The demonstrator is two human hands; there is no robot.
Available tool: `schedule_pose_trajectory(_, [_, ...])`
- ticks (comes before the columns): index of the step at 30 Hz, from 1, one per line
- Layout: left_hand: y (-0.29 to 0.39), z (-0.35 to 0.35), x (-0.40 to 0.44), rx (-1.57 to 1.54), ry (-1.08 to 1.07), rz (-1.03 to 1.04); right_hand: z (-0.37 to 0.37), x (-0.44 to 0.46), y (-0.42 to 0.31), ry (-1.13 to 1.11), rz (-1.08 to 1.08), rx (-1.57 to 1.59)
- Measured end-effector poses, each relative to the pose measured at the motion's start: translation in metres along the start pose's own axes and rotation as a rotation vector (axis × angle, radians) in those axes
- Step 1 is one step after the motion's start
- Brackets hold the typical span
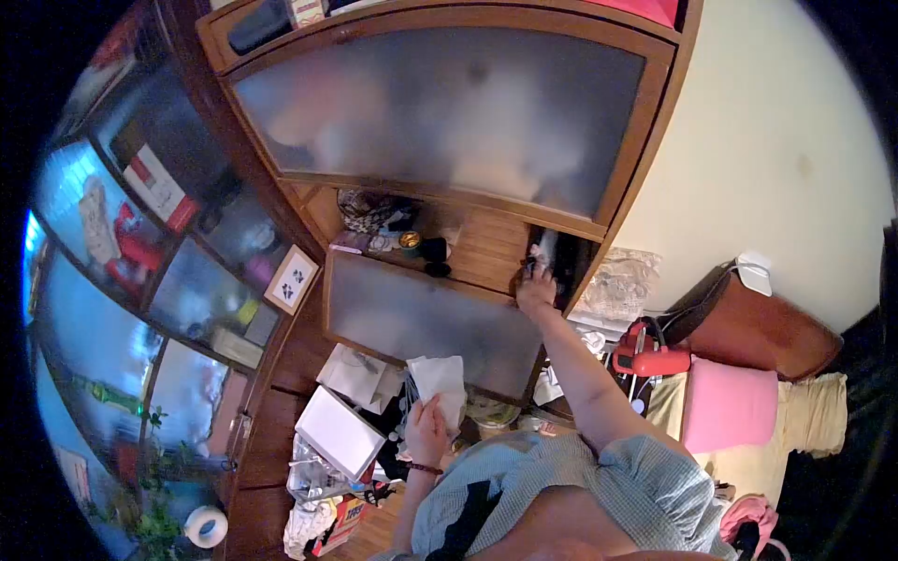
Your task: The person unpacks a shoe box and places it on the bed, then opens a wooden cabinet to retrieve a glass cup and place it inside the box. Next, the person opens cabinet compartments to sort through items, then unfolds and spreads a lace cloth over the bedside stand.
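Observation:
My left hand (427, 432) is closed on a white folded sheet (437, 381), cloth or paper, in front of the lower cabinet door. A dark red beaded bracelet circles that wrist. My right arm stretches up to the open wooden shelf (486, 248), where my right hand (536, 288) is at the right end, fingers curled down among small dark items. What lies under those fingers is too dark to make out. Further left on the shelf stand a black cup-like thing (434, 250), a small jar with a yellow top (410, 241) and a patterned dark bundle (365, 211).
Frosted doors lie above (449, 112) and below (430, 309) the shelf. A white box (339, 438) and bags are piled at lower left. Glass-fronted cabinets with a small framed picture (292, 280) line the left. At right are a red appliance (652, 362) and a pink cushion (731, 404).

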State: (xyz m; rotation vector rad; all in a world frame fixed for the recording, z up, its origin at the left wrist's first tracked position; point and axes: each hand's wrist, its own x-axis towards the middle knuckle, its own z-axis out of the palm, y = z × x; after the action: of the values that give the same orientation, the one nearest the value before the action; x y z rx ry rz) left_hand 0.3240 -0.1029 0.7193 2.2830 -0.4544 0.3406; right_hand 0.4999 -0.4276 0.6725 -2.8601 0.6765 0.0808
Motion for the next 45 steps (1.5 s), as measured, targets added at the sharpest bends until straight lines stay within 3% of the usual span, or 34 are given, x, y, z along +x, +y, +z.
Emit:
schedule_pose_trajectory(3, [-0.008,0.004,0.006,0.006,-0.072,-0.030,0.024,0.013,0.018,-0.010,0.086,0.057])
schedule_pose_trajectory(5, [-0.008,0.008,0.020,0.034,-0.132,0.023,-0.003,-0.014,0.000,0.017,0.049,-0.063])
schedule_pose_trajectory(7, [0.002,0.016,0.041,-0.065,-0.191,0.006,-0.020,-0.053,-0.004,0.423,-0.252,0.078])
schedule_pose_trajectory(10, [0.014,0.042,0.083,-0.104,-0.227,0.088,-0.017,-0.112,0.020,0.654,-0.521,0.269])
schedule_pose_trajectory(12, [0.033,0.064,0.118,-0.125,-0.217,0.135,-0.011,-0.152,0.046,0.502,-0.702,0.342])
schedule_pose_trajectory(14, [0.044,0.097,0.157,-0.160,-0.150,0.200,-0.002,-0.189,0.076,0.352,-0.743,0.444])
schedule_pose_trajectory(15, [0.041,0.121,0.176,-0.176,-0.092,0.262,-0.005,-0.203,0.089,0.348,-0.699,0.425])
schedule_pose_trajectory(18, [0.078,0.167,0.233,-0.396,-0.051,0.190,-0.010,-0.227,0.129,0.351,-0.551,0.416])
schedule_pose_trajectory(21, [0.007,0.302,0.262,-0.275,-0.083,0.210,0.005,-0.217,0.176,0.408,-0.349,0.479])
schedule_pose_trajectory(22, [-0.012,0.326,0.266,-0.062,-0.281,0.235,0.008,-0.209,0.187,0.449,-0.273,0.483])
schedule_pose_trajectory(23, [-0.005,0.331,0.270,0.145,-0.475,0.297,0.011,-0.199,0.200,0.487,-0.198,0.490])
schedule_pose_trajectory(25, [0.025,0.315,0.258,0.398,-0.486,0.290,0.022,-0.165,0.233,0.578,-0.056,0.582])
schedule_pose_trajectory(27, [0.051,0.278,0.247,0.039,-0.372,0.271,0.043,-0.117,0.276,0.654,0.156,0.650])
schedule_pose_trajectory(30, [0.012,0.271,0.214,-0.148,-0.003,0.335,0.094,-0.030,0.347,0.885,0.446,0.602])
schedule_pose_trajectory(31, [0.027,0.257,0.204,-0.127,-0.016,0.293,0.096,-0.011,0.369,0.674,0.576,0.639])
schedule_pose_trajectory(32, [0.062,0.227,0.194,-0.105,-0.025,0.250,0.079,0.001,0.372,0.626,0.685,0.637])
schedule_pose_trajectory(35, [0.107,0.190,0.168,-0.033,-0.027,0.246,0.053,0.025,0.401,0.205,0.509,0.596])
schedule_pose_trajectory(38, [0.113,0.177,0.143,-0.058,-0.008,0.234,0.029,0.043,0.389,0.653,0.347,0.717])
schedule_pose_trajectory(41, [0.132,0.169,0.126,-0.052,0.007,0.241,-0.022,0.066,0.369,0.541,0.162,1.168])
schedule_pose_trajectory(45, [0.141,0.173,0.120,-0.099,0.010,0.244,-0.133,0.064,0.319,0.333,0.047,1.510])
